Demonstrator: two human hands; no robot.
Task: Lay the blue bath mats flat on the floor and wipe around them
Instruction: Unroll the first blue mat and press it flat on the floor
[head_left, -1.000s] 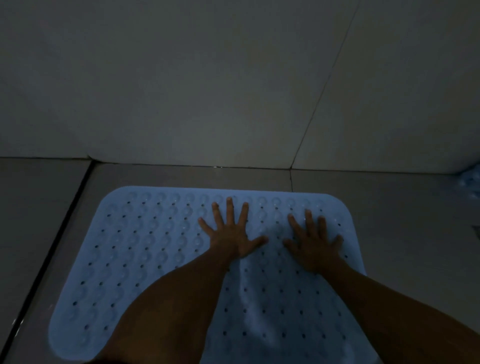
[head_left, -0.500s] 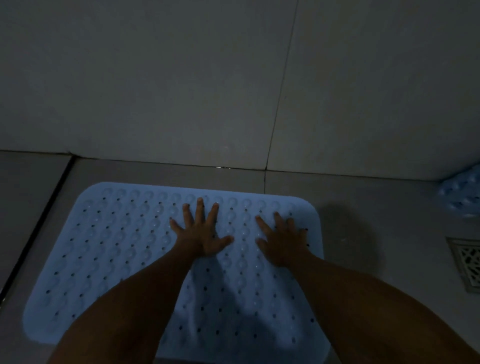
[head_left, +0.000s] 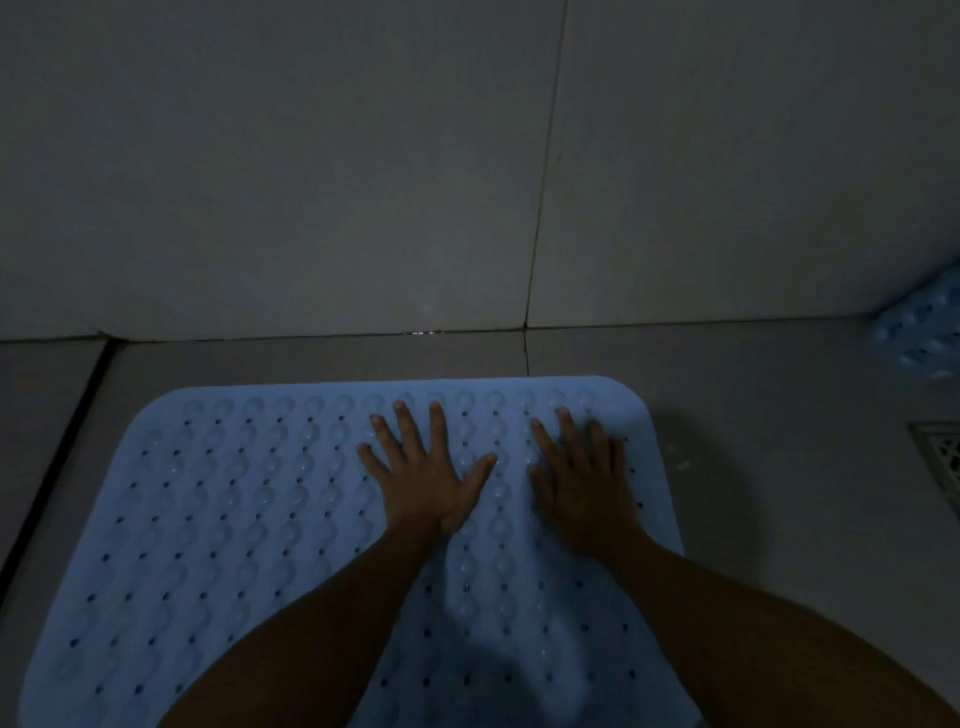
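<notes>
Light: dim; colours read as grey and pale blue.
Writing: none could be read on any surface.
Mat: pale blue, soft-looking sheet with rounded corners; lay flat on the floor, its far edge near the wall but apart from it.
Mat texture: rows of round raised bumps, with small dark holes between the rows.
Mat extent: near edge ran out of frame at the bottom; left and right corners at the far side both showed.
Left hand: palm down on the mat near its far edge, fingers spread wide and straight, thumb out to the side; gripped nothing.
Right hand: palm down just beside the left, nearer the mat's right edge, fingers extended and closer together; gripped nothing.
Forearms: bare, both reached in from the bottom of the frame.
Second mat: same blue, same bumps; only a part showed at the right edge, in the corner where floor met wall, well apart from the first. Whether it lay flat could not be told.
Drain: square metal grate with a cut pattern, set in the floor right of the mat, partly cut off by the frame.
Floor: large smooth grey tiles, one dark joint running along the left.
Wall: large plain tiles, thin vertical joint.
</notes>
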